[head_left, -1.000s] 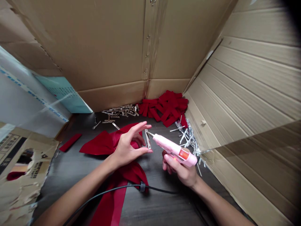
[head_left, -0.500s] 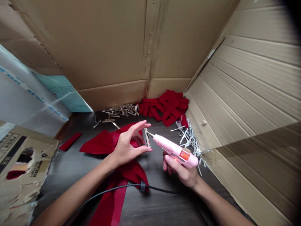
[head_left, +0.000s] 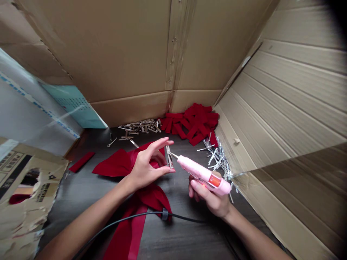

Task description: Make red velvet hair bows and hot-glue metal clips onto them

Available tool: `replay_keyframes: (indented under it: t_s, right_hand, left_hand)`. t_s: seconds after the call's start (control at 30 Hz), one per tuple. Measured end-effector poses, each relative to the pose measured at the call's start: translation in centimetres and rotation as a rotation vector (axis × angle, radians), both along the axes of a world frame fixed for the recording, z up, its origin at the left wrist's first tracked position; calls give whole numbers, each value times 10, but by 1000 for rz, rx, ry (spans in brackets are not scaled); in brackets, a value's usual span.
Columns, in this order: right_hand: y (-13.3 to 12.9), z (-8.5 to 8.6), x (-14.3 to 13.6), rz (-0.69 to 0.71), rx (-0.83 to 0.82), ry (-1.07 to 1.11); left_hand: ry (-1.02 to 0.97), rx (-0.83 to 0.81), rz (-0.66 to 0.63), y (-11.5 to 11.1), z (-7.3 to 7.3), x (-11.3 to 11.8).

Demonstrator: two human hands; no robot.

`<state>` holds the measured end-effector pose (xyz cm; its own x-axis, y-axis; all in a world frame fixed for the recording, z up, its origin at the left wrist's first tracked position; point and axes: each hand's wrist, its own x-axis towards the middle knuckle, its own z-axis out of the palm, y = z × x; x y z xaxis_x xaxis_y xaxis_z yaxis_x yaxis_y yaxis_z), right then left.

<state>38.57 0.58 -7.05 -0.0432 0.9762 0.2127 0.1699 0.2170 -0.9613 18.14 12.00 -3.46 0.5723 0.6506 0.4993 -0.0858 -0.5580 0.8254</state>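
A small metal hair clip (head_left: 169, 157) stands upright between the thumb and fingers of my left hand (head_left: 149, 164). My right hand (head_left: 211, 196) is wrapped round a pink glue gun (head_left: 199, 171), whose metal tip touches or nearly touches the clip's side. Behind and below my left hand lies a large red fabric bow (head_left: 114, 164) with a long tail (head_left: 126, 234) running toward the near edge. A black cable (head_left: 187, 218) with a grey strap crosses over the red fabric.
Metal clips (head_left: 142, 126) lie in a heap at the back, beside piled red fabric strips (head_left: 199, 122). Silver twist ties (head_left: 218, 157) are scattered at the right. One red strip (head_left: 81, 162) lies at the left. Cardboard walls (head_left: 121, 54) enclose the dark table (head_left: 173, 238).
The glue gun's rear has shifted slightly right and down, with its tip still at the clip. The clip has tilted a little. Both hands keep their holds.
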Motion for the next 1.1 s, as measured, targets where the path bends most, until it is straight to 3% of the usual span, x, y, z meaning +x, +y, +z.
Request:
replay_keyframes:
  t_s: [0.67,1.1]
  right_hand:
    - [2,15,-4,6,146,-76]
    - [1,19,-5,27,158,-94]
  left_hand:
    - [0,14,38,2,3,-1]
    - [-4,4,59,4,5,-3]
